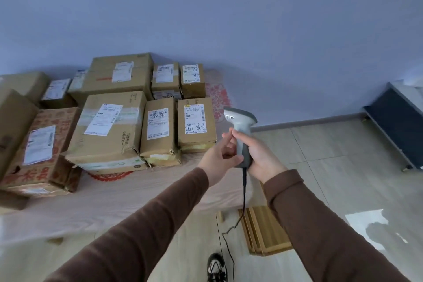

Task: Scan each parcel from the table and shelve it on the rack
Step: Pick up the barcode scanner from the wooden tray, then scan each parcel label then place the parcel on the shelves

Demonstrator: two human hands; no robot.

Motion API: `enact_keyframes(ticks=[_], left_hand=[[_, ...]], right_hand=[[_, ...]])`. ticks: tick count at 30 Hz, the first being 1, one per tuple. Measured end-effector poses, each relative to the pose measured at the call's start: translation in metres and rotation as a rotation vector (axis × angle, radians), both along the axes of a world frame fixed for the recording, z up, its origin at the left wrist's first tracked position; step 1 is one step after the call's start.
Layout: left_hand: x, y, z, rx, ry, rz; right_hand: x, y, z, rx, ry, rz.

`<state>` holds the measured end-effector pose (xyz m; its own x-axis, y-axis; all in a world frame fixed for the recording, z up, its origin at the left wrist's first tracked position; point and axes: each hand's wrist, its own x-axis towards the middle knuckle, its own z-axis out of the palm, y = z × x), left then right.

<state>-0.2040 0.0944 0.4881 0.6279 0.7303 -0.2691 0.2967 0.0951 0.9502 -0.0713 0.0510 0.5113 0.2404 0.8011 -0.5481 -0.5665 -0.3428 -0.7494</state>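
Note:
Several brown cardboard parcels with white labels lie on the table [119, 192]. The nearest to my hands is a small parcel [196, 122] with black handwriting on its label; beside it lies a narrow parcel [158, 129] and a large taped parcel [107, 130]. A grey handheld scanner [240, 122] stands upright in front of me, head pointing left toward the parcels. My right hand [261, 155] grips its handle. My left hand [220, 155] touches the handle from the left with its fingers curled against it. A black cable [244, 190] hangs from the scanner.
A dark rack [398, 128] stands on the floor at the right against the wall. A flat wooden slatted piece [265, 229] lies on the floor under the cable. My shoe [216, 267] shows at the bottom. More boxes [13, 121] crowd the table's left end.

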Motion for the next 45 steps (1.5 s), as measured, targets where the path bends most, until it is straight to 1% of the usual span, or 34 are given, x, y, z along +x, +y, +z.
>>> enact_keyframes(ticks=[3, 5, 7, 9, 10, 15, 18, 22, 27, 30, 32, 35, 37, 40, 43, 45], left_hand=[[-0.008, 0.031, 0.003, 0.033, 0.020, 0.219], [-0.017, 0.057, 0.000, 0.112, 0.116, 0.373], [-0.026, 0.081, -0.005, 0.182, 0.249, 0.454], [-0.030, 0.099, -0.009, 0.206, 0.358, 0.474], [-0.031, 0.106, -0.012, 0.185, 0.384, 0.481], [-0.028, 0.124, -0.034, 0.056, 0.391, 0.496], [-0.022, 0.130, -0.039, 0.001, 0.385, 0.505], [-0.017, 0.140, -0.046, -0.049, 0.450, 0.503], [-0.015, 0.154, -0.046, -0.131, 0.475, 0.531], [-0.018, 0.151, -0.042, -0.121, 0.416, 0.522], [-0.021, 0.147, -0.035, -0.107, 0.337, 0.526], [-0.026, 0.147, -0.013, -0.101, 0.110, 0.549], [-0.031, 0.148, 0.010, -0.091, -0.025, 0.558], [-0.047, 0.148, 0.055, -0.032, -0.171, 0.557], [-0.073, 0.146, 0.098, -0.039, -0.287, 0.561], [-0.096, 0.143, 0.123, -0.031, -0.328, 0.536]], right_hand=[[0.001, 0.037, -0.005, 0.050, 0.029, -0.058], [0.003, 0.056, -0.018, 0.031, -0.042, -0.110], [0.002, 0.070, -0.031, -0.006, -0.139, -0.130], [0.000, 0.082, -0.043, -0.040, -0.230, -0.131], [-0.001, 0.088, -0.049, -0.055, -0.258, -0.137], [-0.012, 0.110, -0.077, -0.112, -0.357, -0.150], [-0.017, 0.120, -0.092, -0.162, -0.356, -0.140], [-0.020, 0.126, -0.105, -0.202, -0.336, -0.156], [-0.019, 0.127, -0.107, -0.192, -0.351, -0.148], [-0.015, 0.124, -0.096, -0.161, -0.359, -0.169], [-0.010, 0.122, -0.077, -0.104, -0.388, -0.176], [-0.007, 0.120, -0.040, -0.010, -0.438, -0.184], [-0.009, 0.120, -0.013, 0.069, -0.450, -0.200], [-0.018, 0.116, 0.033, 0.194, -0.440, -0.230], [-0.035, 0.107, 0.082, 0.314, -0.427, -0.265], [-0.052, 0.098, 0.112, 0.392, -0.421, -0.283]])
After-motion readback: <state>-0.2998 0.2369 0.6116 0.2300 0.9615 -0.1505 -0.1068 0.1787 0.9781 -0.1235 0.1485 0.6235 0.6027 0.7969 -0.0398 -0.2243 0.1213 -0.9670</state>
